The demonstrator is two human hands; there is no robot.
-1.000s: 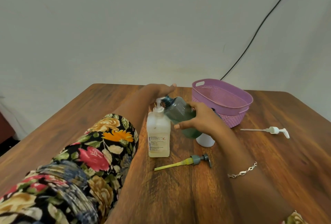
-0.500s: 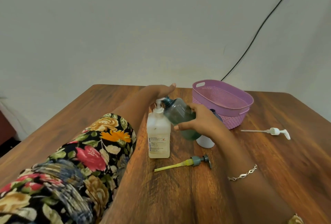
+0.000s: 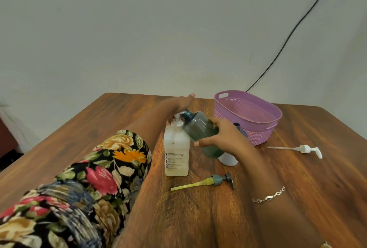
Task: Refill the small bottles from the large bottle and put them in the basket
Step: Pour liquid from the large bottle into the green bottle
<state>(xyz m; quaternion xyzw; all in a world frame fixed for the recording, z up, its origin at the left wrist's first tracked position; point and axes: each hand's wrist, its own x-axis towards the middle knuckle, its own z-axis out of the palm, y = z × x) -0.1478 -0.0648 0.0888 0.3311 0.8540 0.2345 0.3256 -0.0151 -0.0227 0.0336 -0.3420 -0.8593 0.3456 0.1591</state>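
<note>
Head view: the green bottle (image 3: pixel 200 130) is held off the table (image 3: pixel 119 112), tilted so its open neck meets the spout of the large bottle (image 3: pixel 176 154) just to its left. The right hand (image 3: pixel 224 134) is wrapped round its middle. It looks like thin, stiff plastic, part full, so probably light. Spilled soap would likely make it slick, so a hold round the waist, clear of the neck, suits it. The left hand (image 3: pixel 178 103) lies with straight fingers on the large bottle's pump head (image 3: pixel 177 120), pressing rather than gripping. That bottle stands upright. A white bottle (image 3: pixel 228 158) stands behind the right hand, mostly hidden. The basket (image 3: pixel 258 134) sits just beyond. A grey pump (image 3: pixel 216 180) and a white pump (image 3: pixel 305 148) lie loose on the table.
</note>
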